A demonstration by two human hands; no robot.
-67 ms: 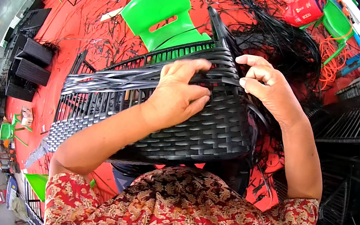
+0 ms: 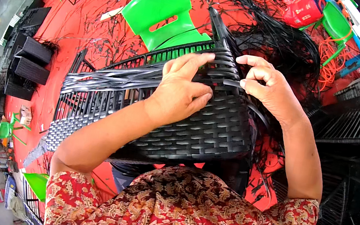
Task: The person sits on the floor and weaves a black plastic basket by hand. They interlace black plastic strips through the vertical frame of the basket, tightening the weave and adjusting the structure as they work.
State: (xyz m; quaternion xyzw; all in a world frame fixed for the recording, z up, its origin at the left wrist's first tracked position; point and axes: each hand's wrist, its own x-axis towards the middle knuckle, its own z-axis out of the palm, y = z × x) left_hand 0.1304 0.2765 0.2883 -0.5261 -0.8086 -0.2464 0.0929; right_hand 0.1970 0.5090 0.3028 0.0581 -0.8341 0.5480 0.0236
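Observation:
A half-woven black wicker furniture panel [image 2: 196, 130] lies tilted before me, its lower part closely woven in flat strips over upright ribs. Loose black strips [image 2: 113, 79] run across the open ribs and pass under my left hand [image 2: 180, 86]. That hand rests near the upper right corner with index finger and thumb spread apart; some fingers are hidden. Just past the corner, my right hand [image 2: 267, 84] is closed, thumb against bent fingers, at the end of a black plastic strip [image 2: 231, 82]. Its index finger reaches to the strips above.
Beyond the panel stands a green plastic chair [image 2: 160, 8] on a red floor covering [image 2: 89, 24] strewn with strip scraps. A heap of black strips [image 2: 289, 40] lies at far right, near a red bag [image 2: 304, 10] and orange cord [image 2: 331, 74]. Woven black furniture [image 2: 356, 124] stands close right.
My left hand has shifted very slightly, its index finger a little higher over the strips. The right hand stays nearly still at the corner.

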